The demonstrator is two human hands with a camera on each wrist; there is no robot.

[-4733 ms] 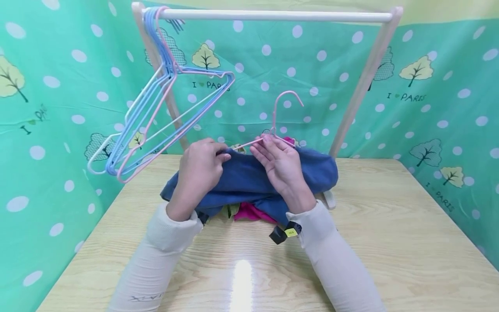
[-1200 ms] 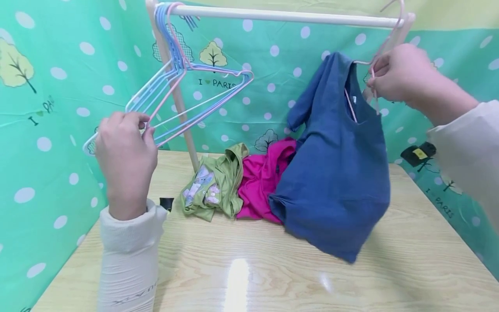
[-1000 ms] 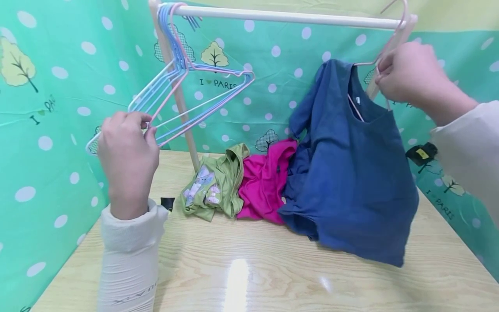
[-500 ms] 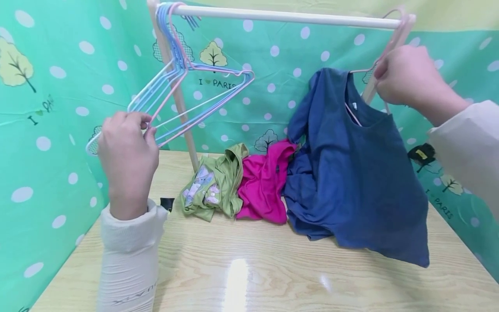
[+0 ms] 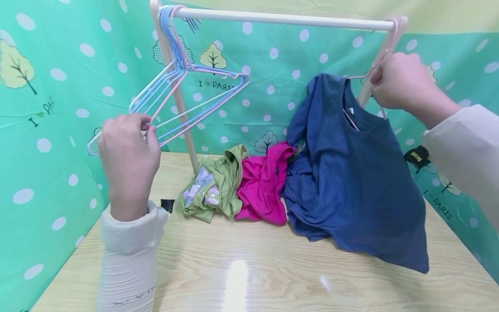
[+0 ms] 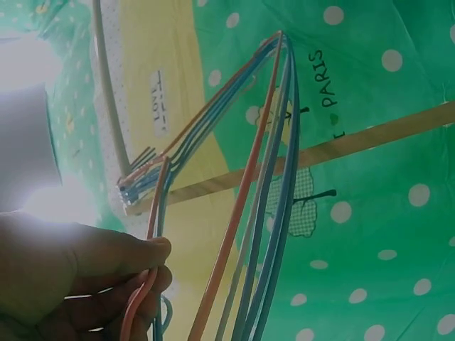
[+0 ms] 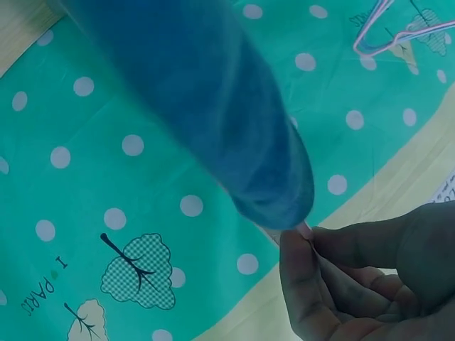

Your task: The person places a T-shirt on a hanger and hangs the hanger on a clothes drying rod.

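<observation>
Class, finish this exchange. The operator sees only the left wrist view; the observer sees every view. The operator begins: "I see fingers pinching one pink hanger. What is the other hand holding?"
Observer: The right hand holds another pink hanger, which is inside a blue shirt.

Operator: What lies on the table to the left of that shirt?

Observer: A magenta garment, with a green garment next to it.

Operator: And where is the hook of that second hanger?

Observer: At the right end of the rail; it appears to be over it.
</observation>
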